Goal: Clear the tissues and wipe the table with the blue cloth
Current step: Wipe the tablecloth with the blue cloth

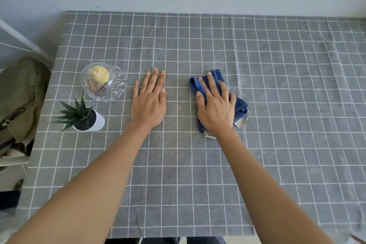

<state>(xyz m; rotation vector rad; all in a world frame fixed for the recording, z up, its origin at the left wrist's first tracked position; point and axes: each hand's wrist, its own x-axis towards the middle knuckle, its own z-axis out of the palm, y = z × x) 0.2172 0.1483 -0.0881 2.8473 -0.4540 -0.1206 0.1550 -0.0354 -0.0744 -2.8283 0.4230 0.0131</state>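
So the wiping step looks to be the one in hand: no tissues can be seen anywhere on the table (297, 105), so that part is judged done. The blue cloth (240, 106) is bunched up and pressed flat under the right hand (214, 109), a bit right of the table's middle. The right fingers (213, 83) are laid out straight and slightly spread over the cloth, pressing rather than pinching. The left hand (149, 103) is rested palm-down on the bare checked covering just beside it, apart from the cloth, fingers straight and close together, nothing held.

About the cloth: it's deep blue, crumpled into a loose wad, with a paler grey edge or underside poking out at the near corner by the wrist. It looks soft and likely to slide easily.

For the next move, a sweeping push across the covering is probably called for, with pressure kept even so the tablecloth isn't rucked up. Care would be needed on the left, where a glass dish (104, 82) and a small plant (83, 116) are parked
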